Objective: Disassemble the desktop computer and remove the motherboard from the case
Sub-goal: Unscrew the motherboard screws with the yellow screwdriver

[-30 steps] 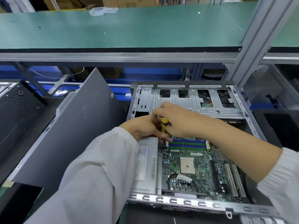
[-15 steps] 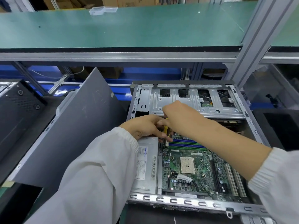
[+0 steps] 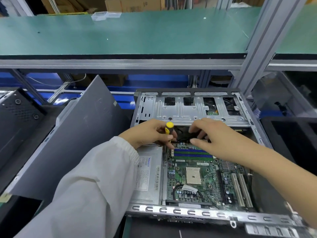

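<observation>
The open desktop case (image 3: 188, 212) lies flat in front of me, with the green motherboard (image 3: 197, 177) inside and the silver power supply (image 3: 149, 172) to its left. My left hand (image 3: 149, 133) grips a yellow-and-black screwdriver (image 3: 169, 128), held upright at the board's far left corner. My right hand (image 3: 212, 136) reaches in from the right, its fingers and thumb curled around a black cable (image 3: 182, 139) at the board's far edge, just beyond the blue and green memory slots (image 3: 192, 152). The screwdriver's tip is hidden behind my fingers.
The silver drive cage (image 3: 197, 109) spans the case's far end. A grey side panel (image 3: 68, 134) leans at the left, beside a black case (image 3: 15, 114). A green shelf (image 3: 120, 31) hangs overhead and an aluminium post (image 3: 257, 40) rises at the right.
My right hand has let go of the screwdriver's handle and moved right onto the black cable. The left hand now holds the screwdriver alone, its yellow end exposed.
</observation>
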A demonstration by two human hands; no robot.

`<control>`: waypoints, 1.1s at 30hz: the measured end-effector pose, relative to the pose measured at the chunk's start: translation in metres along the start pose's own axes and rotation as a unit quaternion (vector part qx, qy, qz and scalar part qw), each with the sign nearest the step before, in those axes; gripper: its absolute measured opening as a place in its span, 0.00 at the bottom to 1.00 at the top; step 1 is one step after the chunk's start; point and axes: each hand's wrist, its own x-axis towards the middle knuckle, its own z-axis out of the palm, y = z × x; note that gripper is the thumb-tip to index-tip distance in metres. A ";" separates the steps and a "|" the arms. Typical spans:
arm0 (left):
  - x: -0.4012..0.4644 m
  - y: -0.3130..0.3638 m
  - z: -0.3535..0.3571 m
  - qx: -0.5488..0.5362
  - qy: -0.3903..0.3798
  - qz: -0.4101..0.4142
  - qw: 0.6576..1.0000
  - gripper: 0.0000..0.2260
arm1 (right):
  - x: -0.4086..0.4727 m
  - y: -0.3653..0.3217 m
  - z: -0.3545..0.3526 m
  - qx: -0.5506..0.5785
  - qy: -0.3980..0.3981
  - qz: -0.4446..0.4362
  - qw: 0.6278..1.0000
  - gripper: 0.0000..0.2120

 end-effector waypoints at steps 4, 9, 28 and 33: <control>-0.016 0.021 -0.008 0.032 0.023 0.036 0.999 0.07 | -0.016 0.018 0.003 0.020 -0.029 0.051 0.998 0.04; -0.041 0.042 -0.013 -0.030 0.066 0.081 0.994 0.08 | -0.011 0.022 0.018 0.096 -0.068 0.104 0.988 0.07; -0.090 0.020 0.004 -0.083 0.257 0.142 0.952 0.08 | 0.087 0.006 0.141 -0.252 -0.105 0.000 0.962 0.18; -0.097 0.021 0.009 -0.081 0.268 0.147 0.949 0.08 | 0.083 0.007 0.142 -0.244 -0.103 -0.032 0.964 0.17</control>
